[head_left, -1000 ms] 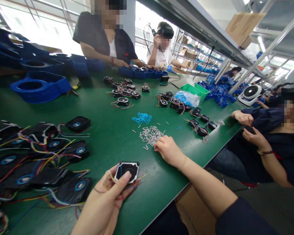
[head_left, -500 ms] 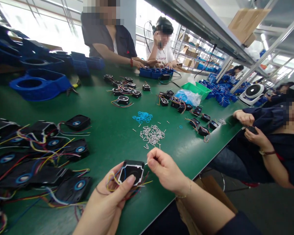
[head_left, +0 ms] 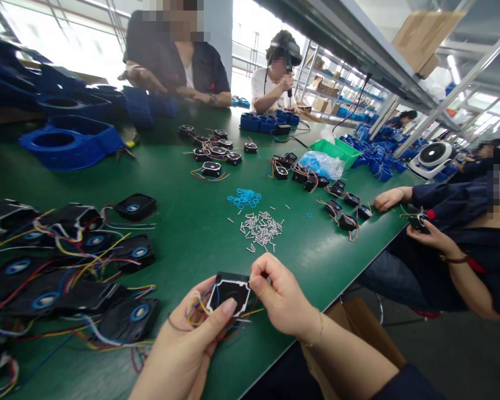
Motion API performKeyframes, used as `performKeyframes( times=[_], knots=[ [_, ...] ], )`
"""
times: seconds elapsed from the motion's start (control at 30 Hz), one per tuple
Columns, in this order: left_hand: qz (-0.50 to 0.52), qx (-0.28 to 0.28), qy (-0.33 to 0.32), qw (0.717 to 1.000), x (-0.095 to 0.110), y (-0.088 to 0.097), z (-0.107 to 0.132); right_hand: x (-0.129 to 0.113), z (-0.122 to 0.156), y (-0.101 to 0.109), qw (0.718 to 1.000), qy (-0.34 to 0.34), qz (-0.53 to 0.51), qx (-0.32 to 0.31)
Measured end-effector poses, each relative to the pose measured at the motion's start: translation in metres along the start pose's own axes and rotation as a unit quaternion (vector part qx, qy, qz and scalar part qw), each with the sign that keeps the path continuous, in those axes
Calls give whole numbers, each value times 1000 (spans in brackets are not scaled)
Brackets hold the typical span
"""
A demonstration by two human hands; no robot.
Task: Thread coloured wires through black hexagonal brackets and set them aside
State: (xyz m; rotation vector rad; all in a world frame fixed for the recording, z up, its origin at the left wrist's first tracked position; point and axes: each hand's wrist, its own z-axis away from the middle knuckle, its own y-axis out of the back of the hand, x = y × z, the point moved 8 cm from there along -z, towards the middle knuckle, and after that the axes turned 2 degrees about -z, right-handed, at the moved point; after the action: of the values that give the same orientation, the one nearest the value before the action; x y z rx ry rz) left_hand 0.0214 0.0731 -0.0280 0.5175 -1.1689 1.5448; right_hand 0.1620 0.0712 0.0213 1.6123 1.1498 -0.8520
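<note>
Nearest to us, on the near side of the pin pile [head_left: 261, 229], our left hand [head_left: 198, 336] cradles a black housing [head_left: 229, 293], thumb laid across its white-edged face — probably to keep it steady and turned up to us. Its coloured wires [head_left: 191, 306] loop beside the fingers, seemingly gathered out of the way. Our right hand [head_left: 283, 300] has thumb and forefinger pressed together at the housing's right corner; whether a pin sits between them we cannot tell. Left of the pin pile, wired black units [head_left: 125, 320] crowd the table [head_left: 183, 222], several showing blue rings. Just beyond the pile lie loose blue rings [head_left: 245, 197] — both likely heaped for easy reach. Farther past it we see more black units [head_left: 211, 169], then a green bin [head_left: 350, 155] beyond to its right.
</note>
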Motion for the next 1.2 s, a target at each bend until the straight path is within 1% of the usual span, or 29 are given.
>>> performKeyframes(
  times=[0.1, 0.17, 0.2, 0.23, 0.3, 0.33, 0.4, 0.43, 0.47, 0.5, 0.53, 0.57, 0.6, 0.63, 0.67, 0.7, 0.73, 0.77, 0.8, 0.87, 0.97, 1.0, 1.03, 1.07, 1.1, 1.13, 1.17, 1.2],
  knots=[
    [-3, 0, 7, 1000, 0, -1, 0, -10, 1, 6, 997, 43, 67, 21],
    [-10, 0, 9, 1000, -1, 0, -1, -11, 1, 7, 997, 44, 65, 18],
    [-14, -3, 11, 1000, -2, 0, -2, -9, 1, 6, 998, 32, 43, 10],
    [-17, -6, 11, 1000, -3, 1, -2, -6, 2, 5, 1000, 15, 8, 0],
    [-23, -11, 12, 1000, -5, 2, -3, 4, 5, -1, 993, -35, -107, -21],
    [-26, -15, 13, 999, -5, 3, -3, 9, 7, -5, 982, -64, -177, -27],
    [-34, -25, 17, 999, -6, 2, -3, 17, 13, -11, 946, -109, -305, -28],
    [-36, -30, 22, 999, -6, 0, -2, 21, 15, -11, 929, -125, -346, -26],
    [-38, -34, 28, 998, -7, -2, -1, 24, 16, -11, 921, -136, -364, -31],
    [-39, -35, 33, 998, -7, -3, 0, 28, 16, -9, 922, -144, -357, -41],
    [-40, -34, 36, 998, -7, -5, 1, 33, 13, -5, 935, -149, -320, -48],
    [-40, -32, 37, 998, -6, -7, 2, 39, 8, 4, 956, -151, -249, -43],
    [-42, -29, 36, 998, -5, -9, 3, 46, 2, 16, 978, -147, -147, -24],
    [-46, -26, 36, 998, -4, -11, 4, 52, -6, 30, 990, -137, -27, 9],
    [-51, -23, 35, 998, -3, -13, 5, 57, -14, 43, 987, -126, 94, 44],
    [-57, -21, 33, 998, -2, -14, 5, 60, -22, 53, 970, -116, 200, 69],
    [-63, -20, 32, 997, -2, -15, 6, 64, -30, 57, 949, -110, 285, 74],
    [-68, -19, 30, 997, -1, -15, 6, 68, -37, 57, 930, -108, 347, 62],
    [-70, -18, 27, 997, 0, -15, 6, 72, -43, 55, 914, -107, 389, 43],
    [-63, -15, 22, 998, 2, -14, 5, 77, -50, 49, 893, -103, 437, 16],
    [-42, -18, 32, 998, 0, -12, 3, 72, -50, 44, 882, -101, 460, 5],
    [-37, -20, 36, 998, -1, -11, 3, 66, -48, 42, 886, -96, 453, 4],
    [-34, -19, 39, 998, -1, -10, 2, 58, -46, 39, 901, -85, 425, 1],
    [-32, -15, 39, 999, -2, -9, 1, 49, -43, 35, 927, -71, 367, -6],
    [-31, -12, 37, 999, -2, -8, 1, 40, -39, 30, 958, -59, 279, -18],
    [-31, -13, 34, 999, -2, -8, 0, 30, -35, 24, 984, -51, 168, -33],
    [-33, -20, 33, 999, -2, -9, 0, 21, -32, 18, 996, -49, 50, -53],
    [-35, -32, 36, 998, -3, -11, 0, 14, -28, 11, 994, -55, -52, -73]
  ],
)
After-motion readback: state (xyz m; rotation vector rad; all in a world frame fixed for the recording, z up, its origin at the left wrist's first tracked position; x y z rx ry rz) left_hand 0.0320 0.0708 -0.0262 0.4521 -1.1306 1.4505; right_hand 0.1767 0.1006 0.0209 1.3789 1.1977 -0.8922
